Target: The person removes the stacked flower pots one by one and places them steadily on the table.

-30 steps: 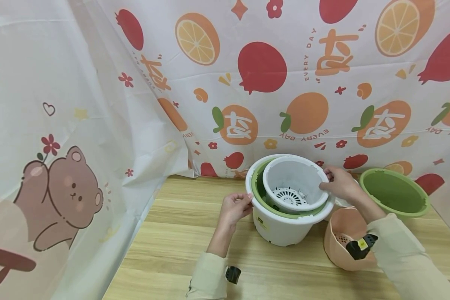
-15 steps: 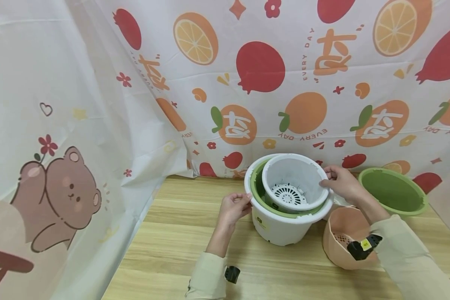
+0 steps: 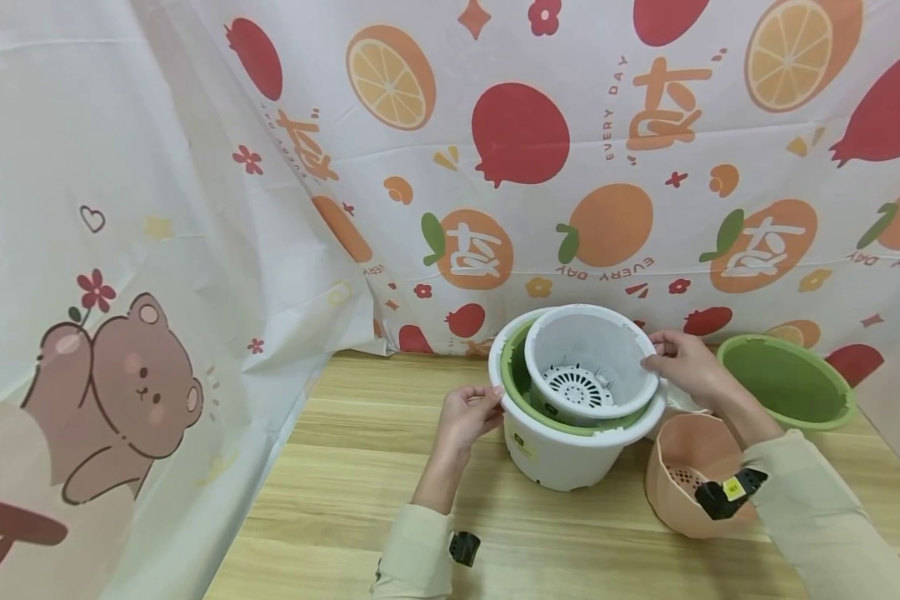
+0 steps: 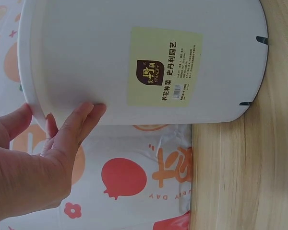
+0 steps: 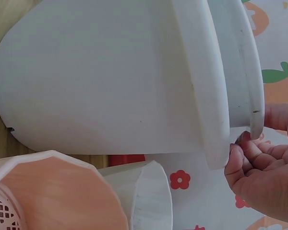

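Note:
A large white pot [image 3: 562, 460] stands on the table with a green pot [image 3: 518, 372] nested inside it. Within the green one sits a smaller white pot [image 3: 592, 354] with a slotted bottom, its rim raised above the others. My left hand [image 3: 467, 418] pinches the large pot's rim at its left side; the left wrist view shows the fingers [image 4: 81, 117] against the outer wall near a yellow label [image 4: 165, 67]. My right hand [image 3: 686, 367] pinches the smaller white pot's rim at the right, thumb inside, fingers curled beneath the rim in the right wrist view.
A pink pot [image 3: 693, 483] with a perforated bottom stands right of the nested pots, beneath my right forearm. Behind it is a partly hidden white pot [image 5: 151, 196]. Another green pot [image 3: 787, 382] stands at the far right. A fruit-print sheet [image 3: 435, 167] hangs behind the wooden table [image 3: 345, 492].
The smaller white pot has risen slightly and shifted a little to the right within the green one, with my right hand on its rim. My left hand keeps its place on the large pot.

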`<state>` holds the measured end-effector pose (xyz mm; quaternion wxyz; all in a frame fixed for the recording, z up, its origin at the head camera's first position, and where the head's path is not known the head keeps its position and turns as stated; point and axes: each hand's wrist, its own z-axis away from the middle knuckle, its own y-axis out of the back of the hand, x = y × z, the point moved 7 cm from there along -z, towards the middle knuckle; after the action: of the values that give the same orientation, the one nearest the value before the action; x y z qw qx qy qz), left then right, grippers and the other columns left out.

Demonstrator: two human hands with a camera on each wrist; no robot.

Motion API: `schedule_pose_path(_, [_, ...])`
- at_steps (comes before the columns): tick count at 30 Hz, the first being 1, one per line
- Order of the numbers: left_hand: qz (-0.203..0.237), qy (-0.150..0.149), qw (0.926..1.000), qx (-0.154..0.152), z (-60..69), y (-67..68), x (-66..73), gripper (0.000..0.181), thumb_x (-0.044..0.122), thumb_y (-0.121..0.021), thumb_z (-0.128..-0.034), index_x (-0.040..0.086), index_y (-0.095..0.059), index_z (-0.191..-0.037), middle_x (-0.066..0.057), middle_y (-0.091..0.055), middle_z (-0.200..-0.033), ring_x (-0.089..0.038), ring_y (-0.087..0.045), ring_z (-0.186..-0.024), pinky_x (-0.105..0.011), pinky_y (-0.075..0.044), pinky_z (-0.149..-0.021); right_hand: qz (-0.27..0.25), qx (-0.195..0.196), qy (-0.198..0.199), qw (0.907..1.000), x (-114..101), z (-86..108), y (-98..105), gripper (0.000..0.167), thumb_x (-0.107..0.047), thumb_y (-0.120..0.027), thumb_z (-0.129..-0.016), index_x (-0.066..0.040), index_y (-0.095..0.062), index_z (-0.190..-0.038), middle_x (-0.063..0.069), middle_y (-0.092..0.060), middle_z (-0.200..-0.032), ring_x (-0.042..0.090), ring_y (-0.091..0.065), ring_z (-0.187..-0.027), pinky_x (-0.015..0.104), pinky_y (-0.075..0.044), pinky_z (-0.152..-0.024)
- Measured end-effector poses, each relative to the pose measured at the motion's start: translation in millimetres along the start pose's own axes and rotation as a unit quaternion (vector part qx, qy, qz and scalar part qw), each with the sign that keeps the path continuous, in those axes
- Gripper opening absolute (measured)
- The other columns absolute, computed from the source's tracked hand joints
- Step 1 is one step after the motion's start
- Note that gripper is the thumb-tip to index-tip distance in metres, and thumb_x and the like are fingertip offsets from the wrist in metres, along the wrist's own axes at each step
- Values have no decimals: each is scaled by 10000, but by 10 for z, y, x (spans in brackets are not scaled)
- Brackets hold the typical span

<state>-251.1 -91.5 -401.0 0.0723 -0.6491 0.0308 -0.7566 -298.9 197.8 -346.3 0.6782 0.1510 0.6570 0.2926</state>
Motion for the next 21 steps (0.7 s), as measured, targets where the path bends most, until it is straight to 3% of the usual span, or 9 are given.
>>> schedule_pose_path(21, [-7, 28, 10000, 24, -18, -4, -15, 212, 81, -606, -880, -106, -550, -963, -96, -644, -762, -130, -619, -692, -331, -552, -741, -458, 160, -162, 9987, -9, 34, 32, 397, -92, -507, -908, 117, -404, -1231, 185, -525, -1011, 184, -527, -826, 196, -519, -677])
